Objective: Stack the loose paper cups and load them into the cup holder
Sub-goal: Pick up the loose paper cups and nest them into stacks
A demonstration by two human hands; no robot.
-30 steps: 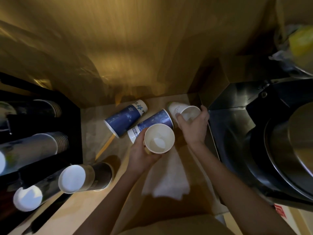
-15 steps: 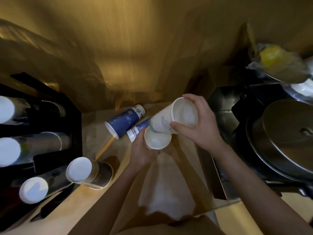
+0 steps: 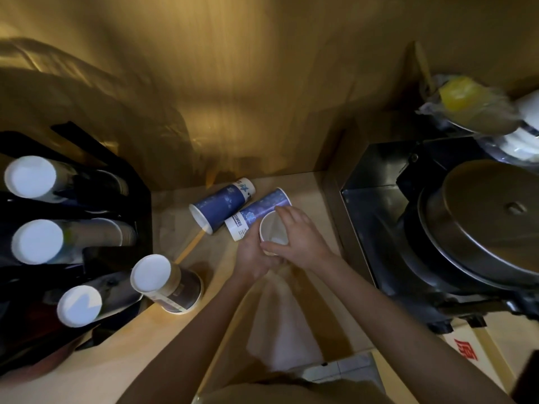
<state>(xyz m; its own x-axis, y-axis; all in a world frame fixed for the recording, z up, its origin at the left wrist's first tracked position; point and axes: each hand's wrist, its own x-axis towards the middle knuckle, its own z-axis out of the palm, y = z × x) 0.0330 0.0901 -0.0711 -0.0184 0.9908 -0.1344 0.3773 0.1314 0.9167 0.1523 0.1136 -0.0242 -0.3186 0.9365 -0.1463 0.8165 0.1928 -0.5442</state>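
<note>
Both hands hold a nested pair of white paper cups, mouth up, over the wooden counter. My left hand grips them from below and the left. My right hand wraps the rim from the right. Two blue paper cups lie on their sides behind them: one to the left and one touching my hands. A stack of cups stands upside down at the left. The black cup holder at the far left carries several cup stacks, bottoms toward me.
A large metal pot with a lid sits on a black appliance at the right. A steel panel borders the counter on the right. A white cloth hangs below my hands. A wooden wall closes the back.
My right hand picked up a white cup from the back of the counter, carried it over and pushed it down into the cup in my left hand. The blue cups stayed put.
</note>
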